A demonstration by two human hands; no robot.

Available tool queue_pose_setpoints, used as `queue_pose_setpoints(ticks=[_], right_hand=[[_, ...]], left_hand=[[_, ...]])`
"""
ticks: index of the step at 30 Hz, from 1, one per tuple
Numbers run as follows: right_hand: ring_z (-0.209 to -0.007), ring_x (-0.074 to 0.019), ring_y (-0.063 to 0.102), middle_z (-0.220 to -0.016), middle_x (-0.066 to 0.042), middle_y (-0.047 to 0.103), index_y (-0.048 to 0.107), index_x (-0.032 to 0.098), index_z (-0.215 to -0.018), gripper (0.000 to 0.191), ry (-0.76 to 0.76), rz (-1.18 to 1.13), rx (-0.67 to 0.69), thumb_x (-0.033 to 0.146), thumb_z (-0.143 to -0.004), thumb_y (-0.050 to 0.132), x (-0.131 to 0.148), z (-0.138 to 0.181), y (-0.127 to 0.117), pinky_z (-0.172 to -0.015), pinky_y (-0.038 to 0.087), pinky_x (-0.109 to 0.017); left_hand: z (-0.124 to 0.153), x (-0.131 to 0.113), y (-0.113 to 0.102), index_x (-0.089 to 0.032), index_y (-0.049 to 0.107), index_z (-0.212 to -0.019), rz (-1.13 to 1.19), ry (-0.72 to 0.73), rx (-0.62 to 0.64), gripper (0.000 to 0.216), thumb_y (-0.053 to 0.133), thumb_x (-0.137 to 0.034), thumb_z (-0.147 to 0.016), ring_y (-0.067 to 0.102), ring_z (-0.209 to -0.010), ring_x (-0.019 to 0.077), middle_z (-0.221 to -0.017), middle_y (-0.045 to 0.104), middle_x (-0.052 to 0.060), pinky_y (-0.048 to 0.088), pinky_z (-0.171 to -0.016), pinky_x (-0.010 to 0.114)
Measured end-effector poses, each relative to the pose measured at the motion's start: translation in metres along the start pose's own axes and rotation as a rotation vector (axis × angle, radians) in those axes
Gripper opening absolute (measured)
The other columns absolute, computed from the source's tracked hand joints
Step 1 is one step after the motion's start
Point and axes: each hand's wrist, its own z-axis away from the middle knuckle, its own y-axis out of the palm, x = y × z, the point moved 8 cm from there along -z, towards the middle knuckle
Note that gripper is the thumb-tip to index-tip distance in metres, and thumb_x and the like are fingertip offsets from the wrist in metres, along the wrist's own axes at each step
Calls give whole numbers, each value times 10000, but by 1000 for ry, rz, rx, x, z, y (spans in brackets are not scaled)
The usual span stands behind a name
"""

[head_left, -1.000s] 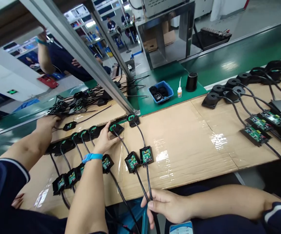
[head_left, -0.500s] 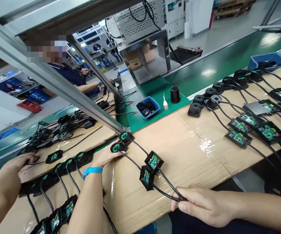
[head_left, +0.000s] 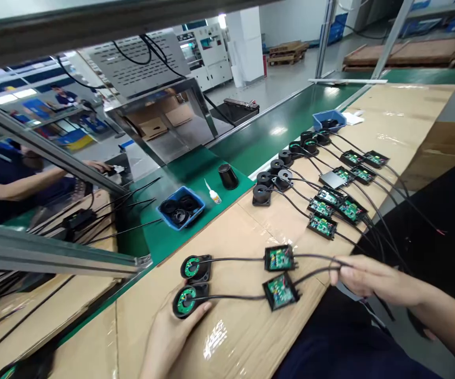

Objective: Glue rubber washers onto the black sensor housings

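Two cable assemblies lie side by side on the taped cardboard point(head_left: 243, 337). Each has a round black unit with a green ring board and a small black box with a green circuit board, joined by a black cable. My left hand point(head_left: 170, 331) cups the nearer round unit point(head_left: 185, 300); the farther round unit point(head_left: 191, 267) lies just beyond it. My right hand point(head_left: 369, 279) pinches both black cables point(head_left: 322, 266) just past the two boxes point(head_left: 279, 258) point(head_left: 280, 291).
A row of similar assemblies point(head_left: 322, 205) lies farther right on the cardboard. A blue tray of black parts point(head_left: 180, 208), a glue bottle point(head_left: 212, 193) and a black cylinder point(head_left: 228, 176) sit on the green mat. An aluminium frame bar point(head_left: 53, 258) crosses the left. A co-worker's arm point(head_left: 33, 181) reaches in beyond it.
My view has swung right. Both hands have slid the two assemblies right along the cardboard, away from the crowded row at the left; their cables now lie stretched out and parallel.
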Motion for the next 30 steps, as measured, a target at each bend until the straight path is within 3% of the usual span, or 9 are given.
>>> queue_pose_setpoints(ticks=[4, 6, 8, 13, 16, 20, 24, 27, 30], right_hand=[[-498, -104, 292, -614, 61, 314, 701, 173, -1070, 664, -3, 286, -273, 746, -984, 378, 8, 5, -80, -464, 277, -270], [-553, -107, 422, -656, 11, 466, 723, 149, -1080, 692, -23, 415, -327, 751, -978, 396, 26, -1, -120, -526, 358, -283], [-769, -145, 583, -871, -88, 656, 743, 133, -1059, 681, -67, 567, -392, 752, -935, 486, 45, -11, -156, -712, 464, -325], [-1000, -244, 635, -1059, -155, 719, 740, 134, -1103, 525, -117, 812, -449, 611, -911, 639, 55, -39, -194, -962, 443, -442], [-1191, -280, 597, -1245, -181, 684, 718, 163, -1189, 440, -186, 895, -443, 506, -919, 671, 56, -43, -184, -1064, 406, -448], [-1330, -280, 542, -1383, -189, 620, 651, 168, -1286, 441, -283, 921, -514, 455, -950, 639, 73, -54, -158, -1151, 381, -447], [-1046, -220, 673, -1169, -108, 711, 669, 187, -1250, 467, -351, 881, -436, 540, -948, 618, 99, -111, -106, -981, 524, -392], [-916, -169, 698, -1110, -80, 725, 648, 165, -1295, 482, -323, 809, -204, 500, -949, 628, 109, -180, -53, -852, 569, -318], [-933, -159, 705, -1082, -64, 733, 650, 153, -1301, 457, -294, 834, -114, 409, -926, 704, 119, -244, -18, -889, 565, -305]], left_hand=[[4, -44, 41, -193, 648, -1277, 12, 85, -14, 766, 720, -722, -728, 664, -1229, 378, -1307, 699, 162, 534, -1069, 553], [8, -63, 55, -209, 640, -1286, 8, 129, -4, 697, 678, -700, -792, 659, -1235, 364, -1306, 692, 150, 536, -1066, 536], [12, -75, 65, -230, 620, -1315, -4, 166, 14, 641, 643, -667, -847, 671, -1210, 343, -1293, 692, 134, 553, -1039, 514], [17, -71, 65, -241, 358, -1566, -62, 230, 14, 806, 591, -636, -902, 563, -1367, 341, -1480, 558, 161, 508, -1096, 532], [12, -57, 65, -221, 148, -1644, -118, 254, 9, 991, 592, -669, -880, 359, -1522, 395, -1643, 359, 203, 378, -1181, 630], [5, -49, 81, -208, 132, -1651, -189, 282, 33, 1055, 605, -702, -848, 208, -1580, 429, -1686, 288, 211, 244, -1221, 679], [6, -58, 91, -151, 178, -1641, -234, 323, 31, 1051, 520, -766, -860, 201, -1585, 417, -1674, 311, 227, 242, -1230, 636], [-4, -68, 68, -161, 179, -1639, -261, 331, -22, 885, 289, -724, -965, 299, -1561, 338, -1667, 350, 185, 330, -1204, 545], [-43, -75, 12, -183, 269, -1604, -321, 230, -187, 703, 226, -588, -1030, 416, -1471, 313, -1593, 455, 178, 375, -1148, 526]])
